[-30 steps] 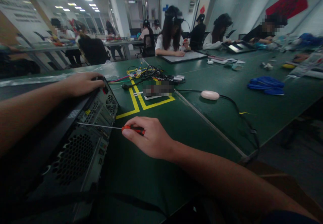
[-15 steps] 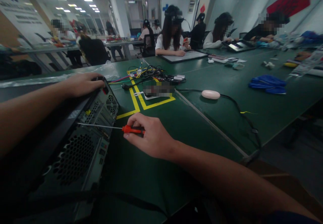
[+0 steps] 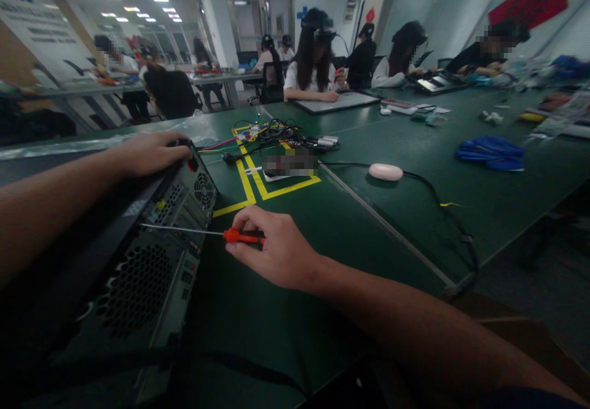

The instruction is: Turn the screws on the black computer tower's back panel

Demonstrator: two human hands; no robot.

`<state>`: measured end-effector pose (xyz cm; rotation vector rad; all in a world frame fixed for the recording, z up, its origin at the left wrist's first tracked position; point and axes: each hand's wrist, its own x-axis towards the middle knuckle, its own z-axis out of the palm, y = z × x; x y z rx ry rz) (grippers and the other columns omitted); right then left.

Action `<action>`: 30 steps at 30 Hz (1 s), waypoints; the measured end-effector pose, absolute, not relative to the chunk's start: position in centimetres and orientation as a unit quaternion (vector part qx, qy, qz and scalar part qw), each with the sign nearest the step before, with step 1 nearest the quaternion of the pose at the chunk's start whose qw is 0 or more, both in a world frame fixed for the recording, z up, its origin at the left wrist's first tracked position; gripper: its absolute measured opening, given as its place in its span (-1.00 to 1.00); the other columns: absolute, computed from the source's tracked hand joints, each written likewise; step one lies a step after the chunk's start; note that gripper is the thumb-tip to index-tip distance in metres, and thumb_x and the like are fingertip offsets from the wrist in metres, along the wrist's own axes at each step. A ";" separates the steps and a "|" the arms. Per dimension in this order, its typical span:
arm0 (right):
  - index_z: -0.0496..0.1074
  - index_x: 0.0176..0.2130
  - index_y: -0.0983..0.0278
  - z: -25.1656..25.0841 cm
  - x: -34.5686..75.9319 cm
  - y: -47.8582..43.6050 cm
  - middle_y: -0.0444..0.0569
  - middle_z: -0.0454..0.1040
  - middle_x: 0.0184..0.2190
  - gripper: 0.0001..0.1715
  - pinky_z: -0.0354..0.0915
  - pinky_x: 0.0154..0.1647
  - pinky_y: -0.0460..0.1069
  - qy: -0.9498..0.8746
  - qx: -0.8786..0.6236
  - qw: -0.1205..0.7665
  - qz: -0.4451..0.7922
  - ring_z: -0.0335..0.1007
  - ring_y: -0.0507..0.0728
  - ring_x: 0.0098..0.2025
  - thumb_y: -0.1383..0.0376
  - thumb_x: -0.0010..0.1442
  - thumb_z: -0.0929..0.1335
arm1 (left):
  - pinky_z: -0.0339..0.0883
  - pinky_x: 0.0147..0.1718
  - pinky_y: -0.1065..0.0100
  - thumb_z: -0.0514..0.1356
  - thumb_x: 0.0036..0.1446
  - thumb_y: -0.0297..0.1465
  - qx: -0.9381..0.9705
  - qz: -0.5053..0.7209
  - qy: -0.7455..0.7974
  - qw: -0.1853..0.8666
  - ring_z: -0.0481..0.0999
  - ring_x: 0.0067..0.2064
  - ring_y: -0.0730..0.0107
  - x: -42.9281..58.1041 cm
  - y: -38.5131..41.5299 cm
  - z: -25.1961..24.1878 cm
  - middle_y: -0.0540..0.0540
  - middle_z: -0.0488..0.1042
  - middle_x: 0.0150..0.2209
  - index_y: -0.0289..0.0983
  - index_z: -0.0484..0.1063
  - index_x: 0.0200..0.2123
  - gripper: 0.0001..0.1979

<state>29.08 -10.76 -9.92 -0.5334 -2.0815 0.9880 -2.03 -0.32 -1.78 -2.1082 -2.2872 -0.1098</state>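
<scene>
A black computer case stands at the left with its metal back panel facing right, showing a honeycomb fan grille and a smaller round vent. My left hand rests flat on the top of the case, its fingertips reaching the far rear corner. In my right hand is a screwdriver with an orange and black handle, gripped between thumb and fingers. Its long thin shaft points left, and the tip meets the near edge of the back panel. Whether a screw sits under the tip is too small to tell.
Beyond the case lies a tangle of cables beside yellow tape marks. A pale pink oval case rests by a black cord. Blue folded cloth lies farther right. Several people sit across the green table.
Almost nothing differs. Both hands and the screwdriver hold the same places, with the tip still at the panel edge.
</scene>
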 end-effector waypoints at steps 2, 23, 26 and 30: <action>0.38 -0.16 0.26 -10.0 29.1 -10.7 -0.10 0.53 -0.28 -0.83 0.35 -0.21 -0.01 -0.816 -0.209 0.375 0.388 0.47 0.07 -0.25 0.27 0.26 0.41 | 0.18 0.24 0.06 -0.13 0.12 0.05 -0.680 -0.035 -0.732 0.015 0.39 0.22 -0.05 -2.1 -0.3 -1.8 -0.28 0.41 0.21 -0.36 0.31 0.26 -0.18; 0.43 -0.16 0.29 -9.8 29.1 -10.8 -0.08 0.53 -0.28 -0.79 0.30 -0.22 -0.02 -0.822 -0.212 0.377 0.370 0.43 0.06 -0.29 0.21 0.27 0.41 | 0.17 0.26 0.06 -0.09 0.08 0.01 -0.682 -0.040 -0.730 0.001 0.39 0.23 -0.05 -1.0 -1.1 -1.0 -0.28 0.41 0.22 -0.35 0.36 0.21 -0.22; 0.45 -0.17 0.29 -9.7 29.2 -10.8 -0.08 0.53 -0.29 -0.79 0.29 -0.21 -0.03 -0.825 -0.213 0.380 0.360 0.42 0.06 -0.29 0.20 0.27 0.41 | 0.18 0.25 0.06 -0.10 0.10 0.02 -0.679 -0.042 -0.733 0.001 0.39 0.22 -0.05 -1.0 -1.1 -1.0 -0.28 0.41 0.21 -0.35 0.35 0.22 -0.22; 0.50 -0.18 0.30 -9.6 29.1 -10.8 -0.08 0.53 -0.30 -0.77 0.27 -0.23 -0.04 -0.828 -0.221 0.381 0.347 0.42 0.05 -0.29 0.17 0.29 0.40 | 0.19 0.24 0.06 -0.11 0.10 0.01 -0.683 -0.041 -0.729 -0.008 0.39 0.22 -0.04 -0.9 -1.1 -1.0 -0.29 0.41 0.21 -0.35 0.36 0.21 -0.23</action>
